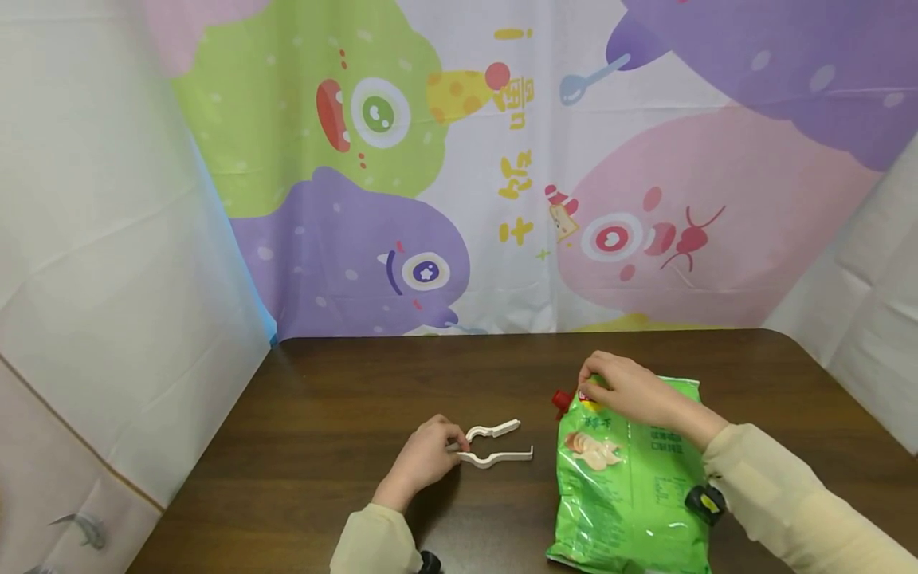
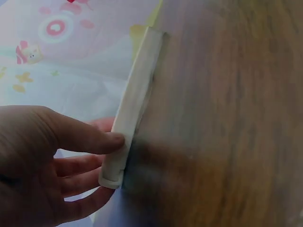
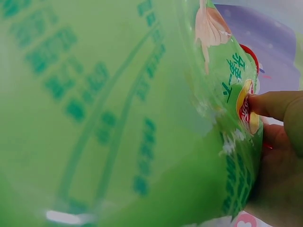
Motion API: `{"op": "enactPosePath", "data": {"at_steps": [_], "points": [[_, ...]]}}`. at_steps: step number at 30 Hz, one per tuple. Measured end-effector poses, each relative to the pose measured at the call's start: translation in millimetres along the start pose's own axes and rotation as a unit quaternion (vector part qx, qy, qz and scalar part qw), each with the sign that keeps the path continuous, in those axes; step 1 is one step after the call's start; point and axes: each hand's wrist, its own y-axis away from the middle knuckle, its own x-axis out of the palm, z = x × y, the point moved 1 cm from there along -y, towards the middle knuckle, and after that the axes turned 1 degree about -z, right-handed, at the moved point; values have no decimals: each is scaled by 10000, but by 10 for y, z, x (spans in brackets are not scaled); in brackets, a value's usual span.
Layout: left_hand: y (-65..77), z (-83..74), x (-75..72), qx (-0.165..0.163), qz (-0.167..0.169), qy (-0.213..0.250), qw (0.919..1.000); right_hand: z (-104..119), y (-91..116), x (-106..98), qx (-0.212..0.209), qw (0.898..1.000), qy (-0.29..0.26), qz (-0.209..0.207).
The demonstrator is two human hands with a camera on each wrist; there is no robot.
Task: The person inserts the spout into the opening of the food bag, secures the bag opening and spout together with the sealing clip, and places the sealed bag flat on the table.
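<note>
Left hand (image 1: pixel 421 456) pinches spread white clip (image 1: pixel 508 457) at one end, beside green bag (image 1: pixel 631 486) on the tabletop (image 1: pixel 344 383); right hand (image 1: pixel 633 389) pinches the bag's top corner near a red piece (image 1: pixel 562 402). Looks like a readying step; next move probably calls for lining the clip's gap up with the bag's edge.

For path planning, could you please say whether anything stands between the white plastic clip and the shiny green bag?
A small red piece at the top-left corner of the green bag juts toward the clip; otherwise nothing visible.
</note>
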Motion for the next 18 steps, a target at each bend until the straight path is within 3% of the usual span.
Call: {"op": "enactPosePath", "data": {"at_steps": [8,18], "points": [[-26,-31,19,-24,-457,-6,9990,10,-10,4,-21,10000,32,-8],[-40,-125,67,-147,-345,994,9943,-4,-11,11,-9,10000,62,-46]]}}
